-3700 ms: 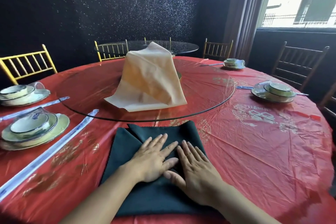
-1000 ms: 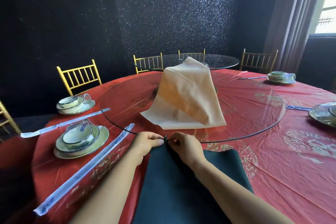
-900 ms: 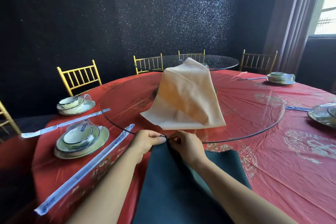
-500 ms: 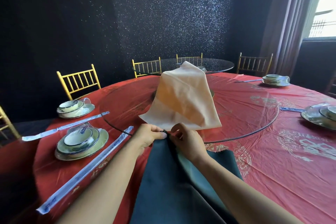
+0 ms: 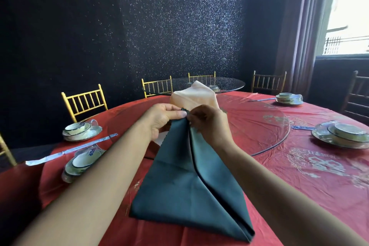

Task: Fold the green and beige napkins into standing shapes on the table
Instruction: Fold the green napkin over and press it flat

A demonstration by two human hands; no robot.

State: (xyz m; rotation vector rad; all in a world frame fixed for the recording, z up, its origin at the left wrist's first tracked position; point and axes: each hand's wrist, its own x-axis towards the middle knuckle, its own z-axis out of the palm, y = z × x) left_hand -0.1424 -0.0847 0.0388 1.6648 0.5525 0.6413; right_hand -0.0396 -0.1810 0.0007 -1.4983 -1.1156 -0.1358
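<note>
Both the left hand (image 5: pixel 162 119) and right hand (image 5: pixel 209 124) pinch the raised tip of the green napkin (image 5: pixel 189 181), whose long axis slopes down from the fingers to the table (image 5: pixel 299 195), the beige napkin (image 5: pixel 194 96) standing just beyond.

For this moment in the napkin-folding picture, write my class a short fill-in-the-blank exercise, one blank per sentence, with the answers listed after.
1. The left hand and right hand pinch the top corner of the ______ napkin.
2. Behind the hands, on the glass turntable, stands the ______ napkin.
3. The tablecloth is ______ in colour.
4. The chair beyond the left place setting is ______ in colour.

Answers: green; beige; red; gold
</note>
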